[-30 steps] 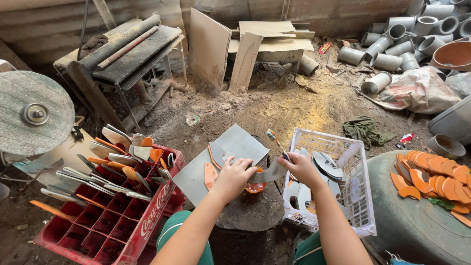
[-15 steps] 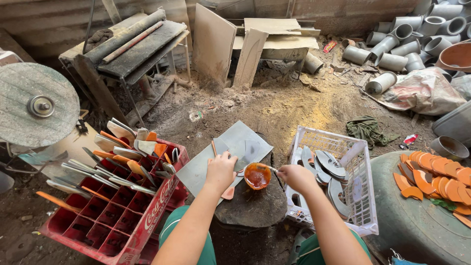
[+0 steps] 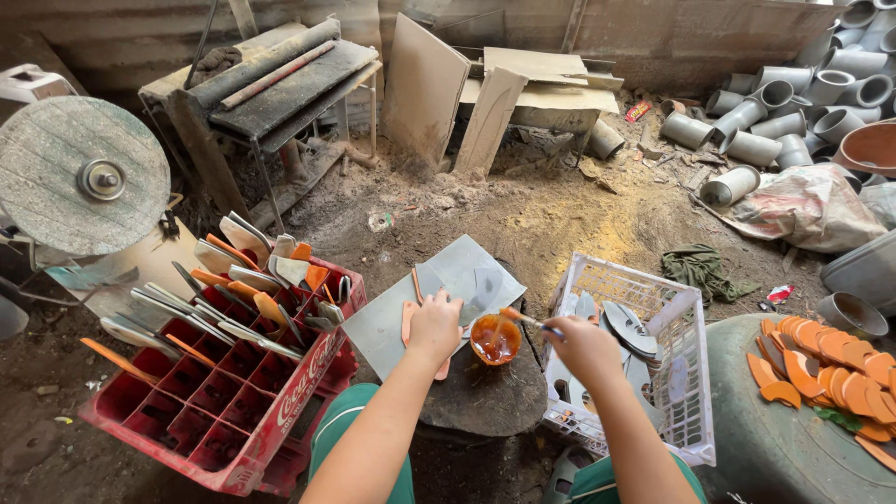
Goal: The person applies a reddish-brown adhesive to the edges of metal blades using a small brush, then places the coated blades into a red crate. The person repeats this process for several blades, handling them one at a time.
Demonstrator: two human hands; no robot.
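a dirt floor (image 3: pixel 560 224) strewn with sawdust, grey pipes (image 3: pixel 775 121) heaped at the far right, boards (image 3: pixel 425 89) leaning on the wall. a dark round worktop (image 3: pixel 485 392) carries a small bowl (image 3: pixel 495 339) of glossy orange-brown paste. the right hand (image 3: pixel 583 347) pinches a thin brush (image 3: pixel 530 320), its tip over the bowl. the left hand (image 3: pixel 435 327) closes on an orange flat piece (image 3: pixel 409 322) by a grey sheet (image 3: pixel 448 289). a red crate (image 3: pixel 224 392) stands left, a white basket (image 3: pixel 653 373) right.
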